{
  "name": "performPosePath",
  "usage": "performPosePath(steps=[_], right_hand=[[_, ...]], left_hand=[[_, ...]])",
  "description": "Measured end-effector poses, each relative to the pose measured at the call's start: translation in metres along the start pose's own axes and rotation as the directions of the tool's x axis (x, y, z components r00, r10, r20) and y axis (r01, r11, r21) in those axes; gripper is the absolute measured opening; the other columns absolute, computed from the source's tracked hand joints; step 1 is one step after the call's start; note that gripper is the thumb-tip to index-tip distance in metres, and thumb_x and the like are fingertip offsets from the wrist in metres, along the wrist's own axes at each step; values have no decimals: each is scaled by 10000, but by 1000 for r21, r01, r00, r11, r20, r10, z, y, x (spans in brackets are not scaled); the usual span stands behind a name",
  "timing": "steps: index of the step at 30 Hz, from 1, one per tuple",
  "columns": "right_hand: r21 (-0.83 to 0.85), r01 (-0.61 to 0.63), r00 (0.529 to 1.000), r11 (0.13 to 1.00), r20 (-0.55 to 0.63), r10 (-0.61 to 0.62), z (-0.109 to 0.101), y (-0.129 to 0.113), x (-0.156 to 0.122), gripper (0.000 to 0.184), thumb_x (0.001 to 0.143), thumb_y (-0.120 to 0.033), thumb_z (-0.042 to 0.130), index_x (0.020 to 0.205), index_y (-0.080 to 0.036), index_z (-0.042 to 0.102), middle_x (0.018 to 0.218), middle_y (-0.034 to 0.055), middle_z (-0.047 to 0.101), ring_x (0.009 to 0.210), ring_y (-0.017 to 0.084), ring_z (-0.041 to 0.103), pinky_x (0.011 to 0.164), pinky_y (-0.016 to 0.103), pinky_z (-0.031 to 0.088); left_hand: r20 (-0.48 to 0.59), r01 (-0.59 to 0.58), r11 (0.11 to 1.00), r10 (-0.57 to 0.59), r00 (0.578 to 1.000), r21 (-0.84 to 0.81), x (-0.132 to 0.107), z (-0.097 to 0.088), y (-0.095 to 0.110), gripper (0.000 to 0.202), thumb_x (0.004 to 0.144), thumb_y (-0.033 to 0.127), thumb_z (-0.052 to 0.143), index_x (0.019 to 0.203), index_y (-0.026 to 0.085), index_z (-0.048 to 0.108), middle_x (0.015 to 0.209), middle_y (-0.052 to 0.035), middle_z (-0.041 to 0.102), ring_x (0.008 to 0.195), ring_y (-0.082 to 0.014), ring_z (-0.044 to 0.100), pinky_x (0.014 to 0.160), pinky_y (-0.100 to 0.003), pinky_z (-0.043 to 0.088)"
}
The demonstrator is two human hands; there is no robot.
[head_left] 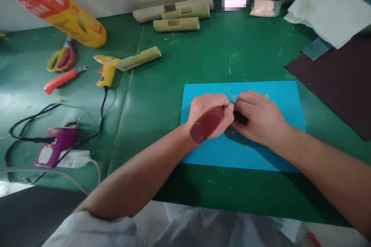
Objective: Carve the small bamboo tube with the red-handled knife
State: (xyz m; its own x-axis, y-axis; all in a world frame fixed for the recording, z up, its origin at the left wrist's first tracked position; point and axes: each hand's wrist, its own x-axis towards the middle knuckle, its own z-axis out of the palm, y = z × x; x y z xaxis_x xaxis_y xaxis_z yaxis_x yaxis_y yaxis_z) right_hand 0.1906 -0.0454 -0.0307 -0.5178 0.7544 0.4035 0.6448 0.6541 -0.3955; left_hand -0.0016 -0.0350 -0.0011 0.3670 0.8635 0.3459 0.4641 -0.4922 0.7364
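My left hand [203, 102] is closed round the thick reddish handle [207, 125] of a hand tool; the tool's working end is hidden by my fingers. Close beside it, my right hand [259, 115] curls over a small dark piece [240, 117], whose kind I cannot make out. The fingertips of both hands nearly meet. Beneath them lies a bright blue sheet [199, 154], with pale shavings [232, 96] scattered around the fingers.
To the left are a yellow glue gun [106, 71] with a bamboo piece [142, 58] at its back, a red-handled cutter [63, 80], scissors [61, 58], a purple power adapter [58, 146] and a bottle [60, 9]. Cut bamboo tubes [176, 24] lie behind, a dark board [333, 81] right.
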Motion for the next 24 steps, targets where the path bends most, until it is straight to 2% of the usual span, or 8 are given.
performPosePath(steps=[4, 5, 10, 13, 18, 24], right_hand=[[12, 10, 1000, 1000, -2, -9, -1, 1, -1, 284, 1072, -284, 560, 874, -194, 743, 808, 66, 657, 781, 215, 553, 720, 369, 412], [17, 14, 1000, 1000, -1, -14, -1, 2, -1, 287, 1074, -295, 567, 884, -188, 755, 816, 70, 668, 786, 217, 565, 714, 368, 411], [-17, 2, 1000, 1000, 16, -2, -2, 3, -1, 289, 1072, -339, 614, 908, -166, 778, 842, 90, 685, 807, 235, 580, 701, 377, 399], [-26, -6, 999, 1000, 52, 8, -3, 3, -1, 292, 1077, -345, 598, 921, -173, 774, 859, 90, 683, 829, 235, 576, 725, 376, 406], [-21, -30, 997, 999, 65, 32, -4, 1, -1, 267, 1064, -348, 628, 921, -175, 772, 874, 92, 686, 853, 236, 588, 708, 373, 376], [-30, -58, 994, 998, 87, 61, -5, -1, 2, 202, 1003, -332, 688, 897, -175, 761, 872, 87, 674, 848, 237, 572, 710, 370, 366]], left_hand=[[152, 104, 984, -82, 985, -144, 2, -7, 0, 310, 882, 246, 572, 587, 226, 481, 565, 26, 514, 542, -116, 457, 569, -304, 394], [155, 127, 976, -100, 983, -179, 2, -6, -1, 316, 873, 253, 570, 575, 228, 470, 555, 25, 503, 537, -119, 455, 567, -307, 402], [-80, 192, 954, -215, 973, -230, -2, 4, -6, 319, 935, 310, 604, 634, 230, 537, 628, 13, 586, 625, -140, 567, 633, -316, 473], [-79, 194, 963, -211, 974, -186, -2, 7, -7, 317, 963, 317, 626, 666, 229, 557, 662, 11, 618, 656, -146, 596, 651, -320, 480], [-100, 170, 973, -187, 977, -156, 0, 6, -7, 303, 957, 277, 613, 665, 225, 551, 652, 18, 606, 651, -137, 592, 656, -309, 477], [-77, 183, 974, -195, 978, -136, 1, 5, -7, 311, 949, 314, 610, 662, 226, 528, 646, 19, 580, 645, -136, 560, 642, -315, 445]])
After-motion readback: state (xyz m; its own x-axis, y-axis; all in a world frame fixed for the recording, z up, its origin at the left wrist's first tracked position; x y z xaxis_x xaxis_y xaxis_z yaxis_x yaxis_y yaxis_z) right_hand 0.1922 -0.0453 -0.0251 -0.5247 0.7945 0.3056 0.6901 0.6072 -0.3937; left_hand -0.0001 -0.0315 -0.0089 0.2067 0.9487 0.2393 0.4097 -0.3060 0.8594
